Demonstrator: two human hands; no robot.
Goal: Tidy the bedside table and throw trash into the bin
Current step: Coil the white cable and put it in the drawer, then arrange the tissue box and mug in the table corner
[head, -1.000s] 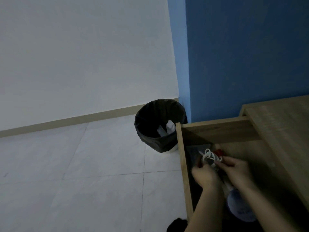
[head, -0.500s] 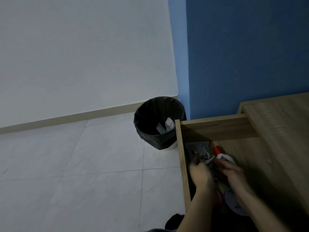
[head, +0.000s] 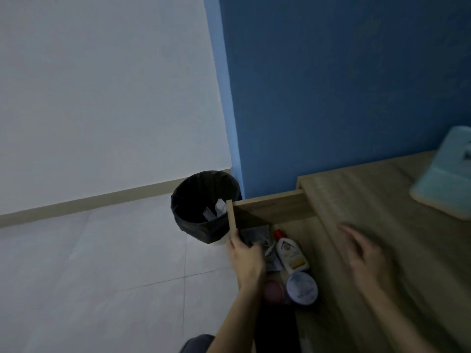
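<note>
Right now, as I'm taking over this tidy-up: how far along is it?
Done: white scraps in the bin; bottle, tin and cable in the open drawer. In hand: the left hand grips the drawer's edge, the right hand hovers open over the tabletop. Probably left: shutting the drawer, the teal item there.

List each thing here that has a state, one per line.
Drawer: open, pulled out.
Bin: upright, black-lined, a few white scraps inside.
Lotion bottle: lying flat in the drawer, red cap on.
Round tin: lid on, in the drawer.
Left hand: grips the drawer's front panel.
Right hand: fingers spread, above the tabletop, holding nothing.
</note>
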